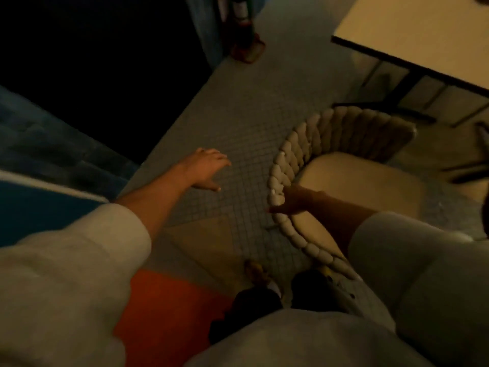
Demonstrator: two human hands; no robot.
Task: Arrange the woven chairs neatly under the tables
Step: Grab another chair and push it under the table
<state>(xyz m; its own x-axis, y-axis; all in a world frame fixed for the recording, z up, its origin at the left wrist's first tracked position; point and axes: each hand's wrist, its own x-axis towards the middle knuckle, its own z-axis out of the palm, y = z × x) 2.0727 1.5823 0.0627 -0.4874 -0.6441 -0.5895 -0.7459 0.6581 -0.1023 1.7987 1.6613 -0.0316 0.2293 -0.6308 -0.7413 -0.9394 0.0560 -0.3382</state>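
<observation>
Left sleeve: closest to the lens, pale and loose, with the bare forearm running out past it over the floor.
Left hand: spread flat, fingers slack, gripping nothing and hanging over the small-tiled floor, well apart from the chair. Best brought across to the backrest so both hands share the load.
Feet: dark shoes planted just behind the chair's back, beside an orange patch of floor. Good stance for a push, I'd say; keep the toes clear of the rear legs.
Woven chair: thick braided backrest curving round a cream seat, standing out on the tiles with its front aimed toward the table, not yet tucked in.
Right hand: wrapped over the braided rim, thumb outside, so it is grasping the backrest. One-sided hold, likely to swing the chair rather than drive it straight.
Table: pale top, dark edge, up at the right; its dark base leg lies close to the chair's front.
Advice: square the seat to the table edge first, then slide slowly and steer past that base.
</observation>
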